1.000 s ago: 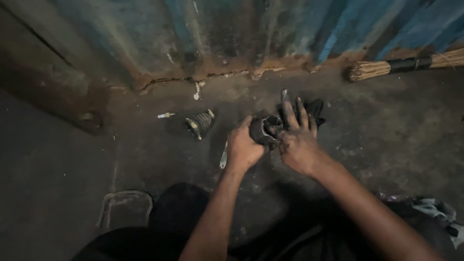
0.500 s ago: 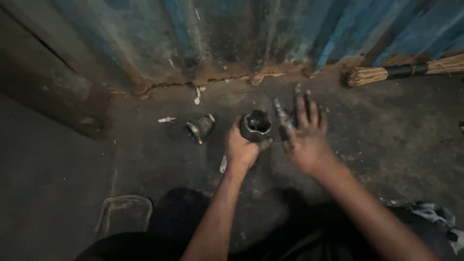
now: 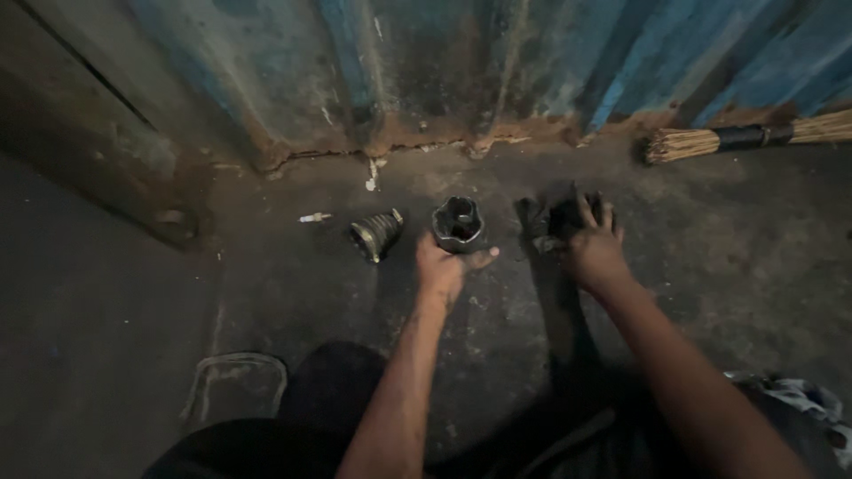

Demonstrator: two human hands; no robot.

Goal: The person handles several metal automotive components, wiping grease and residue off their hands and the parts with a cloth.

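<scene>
While both arms reach forward over the concrete floor (image 3: pixel 692 266), the items lie as follows, placed against the metal cup (image 3: pixel 458 223).

Cup: dark, greasy, lobed hollow facing up, low on the floor, near the foot of the blue corrugated wall (image 3: pixel 426 71).

Left hand (image 3: pixel 441 266): just below the cup, fingers curled about its lower side, gripping it.

Right hand (image 3: pixel 593 253): right of the cup, apart from it, fingers closed down on a black rag (image 3: pixel 568 213) that lies bunched on the floor.

Rubber boot (image 3: pixel 374 234): ribbed, cone-shaped, on its side just left of the cup, not touching it.

Small white piece (image 3: pixel 315 217): farther left of the cup, beyond the boot; kind cannot be told.

Broom (image 3: pixel 710 142): straw bundle with a dark band, far right of the cup, lying along the wall's base.

Wire loop (image 3: pixel 232 383): well below and left of the cup, flat on the floor.

Patterned cloth (image 3: pixel 803 399): far lower right of the cup, partly cut off by the edge.
</scene>
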